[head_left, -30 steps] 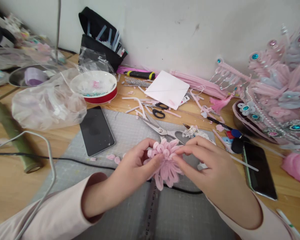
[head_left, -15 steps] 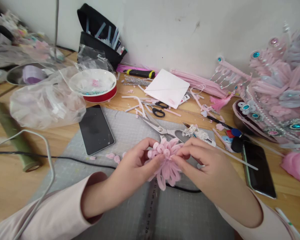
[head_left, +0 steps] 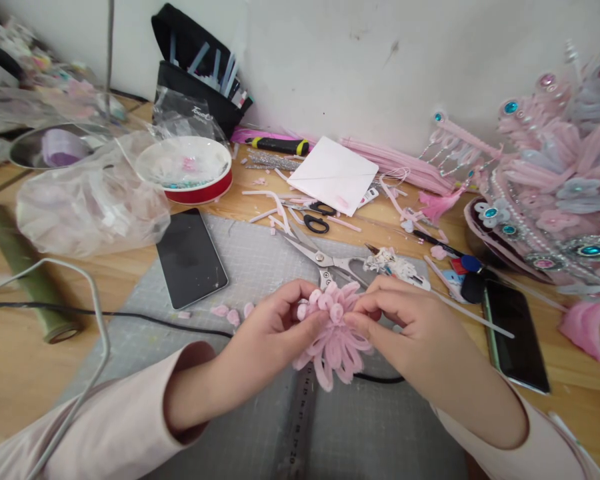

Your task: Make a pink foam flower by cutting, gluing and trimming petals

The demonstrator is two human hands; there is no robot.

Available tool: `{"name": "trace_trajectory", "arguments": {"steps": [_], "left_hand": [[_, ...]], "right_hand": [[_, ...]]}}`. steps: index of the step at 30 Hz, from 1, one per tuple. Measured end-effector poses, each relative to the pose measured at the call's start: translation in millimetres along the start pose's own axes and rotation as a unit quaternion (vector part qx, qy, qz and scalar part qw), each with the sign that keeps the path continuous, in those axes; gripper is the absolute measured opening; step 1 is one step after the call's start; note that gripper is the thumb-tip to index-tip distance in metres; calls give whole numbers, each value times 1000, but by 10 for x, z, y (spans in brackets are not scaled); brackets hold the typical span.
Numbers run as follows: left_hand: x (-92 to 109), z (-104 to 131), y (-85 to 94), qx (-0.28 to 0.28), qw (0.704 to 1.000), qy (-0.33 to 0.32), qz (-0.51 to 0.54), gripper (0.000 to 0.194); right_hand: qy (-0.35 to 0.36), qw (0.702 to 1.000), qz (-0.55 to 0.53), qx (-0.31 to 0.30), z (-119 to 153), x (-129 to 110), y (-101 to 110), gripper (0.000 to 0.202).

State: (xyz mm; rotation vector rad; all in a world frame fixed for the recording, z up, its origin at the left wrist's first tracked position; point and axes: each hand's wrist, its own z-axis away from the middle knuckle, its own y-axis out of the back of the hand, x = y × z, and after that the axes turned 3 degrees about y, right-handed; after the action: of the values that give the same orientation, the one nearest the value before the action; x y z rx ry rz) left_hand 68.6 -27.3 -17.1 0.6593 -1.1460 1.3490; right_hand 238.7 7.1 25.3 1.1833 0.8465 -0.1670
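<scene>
A pink fuzzy pipe-cleaner flower is held up between both hands, its looped petals fanning downward and small curled knobs clustered on top. My left hand grips its left side, with the thumb pressed near the middle. From the right, my right hand pinches the flower beside the knobs between thumb and fingers. Both hands hide parts of it. Just behind lie large metal scissors with spread blades. A steel ruler lies on the grey cutting mat beneath the flower.
On the left are a dark tablet, a red-rimmed white dish, a plastic bag and a bamboo piece. A phone and a jewelled pink headdress stand at right. A black cable crosses the mat.
The flower has tilted slightly, so more of its lower loops show between the hands. Both hands keep their hold, with only small finger shifts.
</scene>
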Motion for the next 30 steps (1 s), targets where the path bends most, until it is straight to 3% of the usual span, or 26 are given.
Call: {"name": "trace_trajectory", "arguments": {"steps": [20,30], "left_hand": [[-19,-1,-9,12,999,15,27,22],[-10,-32,31,59,998,4,12,25]], "right_hand": [[6,999,-15,33,5,14,-28,13],[28,989,50,137,32,-33,129,13]]}}
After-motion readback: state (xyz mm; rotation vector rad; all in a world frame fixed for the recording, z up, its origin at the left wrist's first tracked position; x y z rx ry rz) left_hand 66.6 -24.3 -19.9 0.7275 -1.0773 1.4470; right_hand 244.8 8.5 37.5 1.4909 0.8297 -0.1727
